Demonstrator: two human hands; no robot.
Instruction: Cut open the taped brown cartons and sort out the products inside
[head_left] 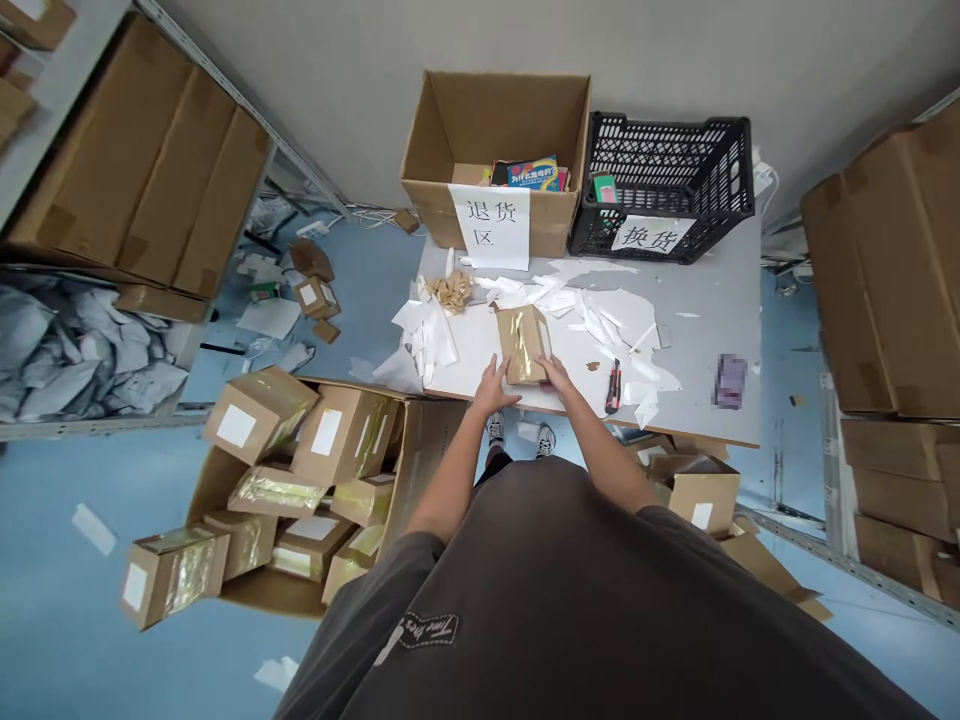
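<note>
While standing at the near edge of a pale table (697, 315), with shoes (546, 440) on the floor just short of it, have a small taped carton (523, 340) between left hand (493, 388) and right hand (557, 374). Touch its two sides with fingers spread apart, without closing round it — cannot tell how firmly pressing. Have it resting on the tabletop, close to the near edge. To the left, on the floor, find a big open box (429, 438) heaped past its rim with taped parcels (336, 435); to the right, close by the table, more parcels (721, 493). Past the right hand, see a red-and-black cutter (614, 385), and farther right a pixelated purple item (729, 381). Just beyond the carton, meet clutter — white paper scraps (600, 318) strewn across the middle, a crumpled brown wad (450, 290) at the left. Behind that, filling much of the table's back, find a tall cardboard box (555, 222) with books (534, 173) inside and a paper sign (491, 230) in front; right beside it, a black crate (589, 236) holding a green item (605, 188). At both sides, see shelving stacked with large brown boxes (142, 150).
</note>
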